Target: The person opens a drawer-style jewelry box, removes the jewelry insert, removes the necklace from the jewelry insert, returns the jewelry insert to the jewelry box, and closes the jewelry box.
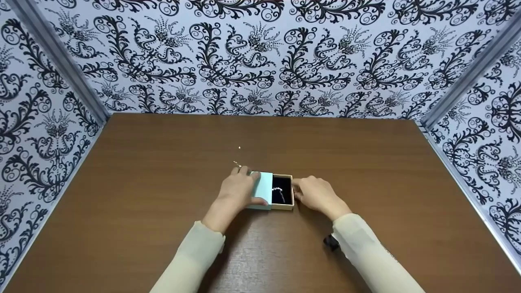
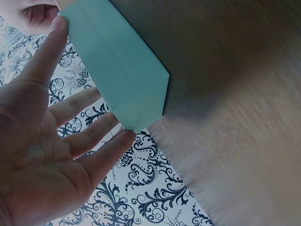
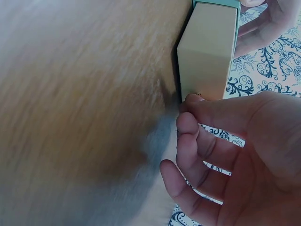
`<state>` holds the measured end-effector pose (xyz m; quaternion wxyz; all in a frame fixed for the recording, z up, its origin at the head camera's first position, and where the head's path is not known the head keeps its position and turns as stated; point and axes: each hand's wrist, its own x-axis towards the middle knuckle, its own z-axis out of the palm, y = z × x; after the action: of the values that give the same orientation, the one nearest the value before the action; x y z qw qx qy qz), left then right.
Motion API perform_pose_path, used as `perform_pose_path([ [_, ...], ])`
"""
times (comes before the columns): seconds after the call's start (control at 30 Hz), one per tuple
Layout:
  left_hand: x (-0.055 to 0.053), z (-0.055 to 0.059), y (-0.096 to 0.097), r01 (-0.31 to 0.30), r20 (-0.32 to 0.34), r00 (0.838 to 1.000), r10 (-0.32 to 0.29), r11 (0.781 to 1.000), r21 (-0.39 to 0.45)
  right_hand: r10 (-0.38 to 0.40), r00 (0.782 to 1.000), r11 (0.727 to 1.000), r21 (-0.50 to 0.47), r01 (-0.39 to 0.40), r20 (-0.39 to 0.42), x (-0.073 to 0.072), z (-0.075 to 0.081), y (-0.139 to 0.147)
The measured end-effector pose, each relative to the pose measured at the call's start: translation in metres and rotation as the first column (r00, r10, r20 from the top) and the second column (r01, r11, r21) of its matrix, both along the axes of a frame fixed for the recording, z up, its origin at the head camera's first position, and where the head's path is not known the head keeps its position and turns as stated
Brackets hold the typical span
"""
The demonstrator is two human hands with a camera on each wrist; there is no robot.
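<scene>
A small slide-out jewelry box stands on the table, its mint-green sleeve (image 1: 263, 185) partly off a cream drawer (image 3: 209, 52). Inside the drawer's exposed part, a silvery chain (image 1: 277, 189) lies on a black pad (image 1: 287, 185). My left hand (image 1: 240, 187) grips the sleeve from the left, thumb on the near side and fingers at the far side. At the drawer's right end, thumb and forefinger of my right hand (image 1: 315, 193) pinch together where a tiny gold-coloured bit (image 3: 199, 94) shows. What exactly they pinch is partly hidden by the fingertips.
A thin gold-coloured piece (image 1: 237, 164) lies just beyond my left fingertips, and a tiny bright speck (image 1: 239, 147) sits farther back. Patterned walls (image 1: 260, 61) border the brown table (image 1: 366, 162) at the back and sides. Something black (image 1: 331, 242) hangs below the right cuff.
</scene>
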<state>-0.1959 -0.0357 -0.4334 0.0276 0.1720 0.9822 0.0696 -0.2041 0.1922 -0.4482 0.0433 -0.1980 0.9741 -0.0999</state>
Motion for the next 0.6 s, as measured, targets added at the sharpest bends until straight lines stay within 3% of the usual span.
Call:
perform_pose_path([
  [0.6, -0.0007, -0.001, -0.0007, 0.006, -0.006, 1.0, -0.006, 1.0, 0.018, -0.038, 0.999, 0.999, 0.02, 0.038, -0.006, 0.0017, 0.0037, 0.0027],
])
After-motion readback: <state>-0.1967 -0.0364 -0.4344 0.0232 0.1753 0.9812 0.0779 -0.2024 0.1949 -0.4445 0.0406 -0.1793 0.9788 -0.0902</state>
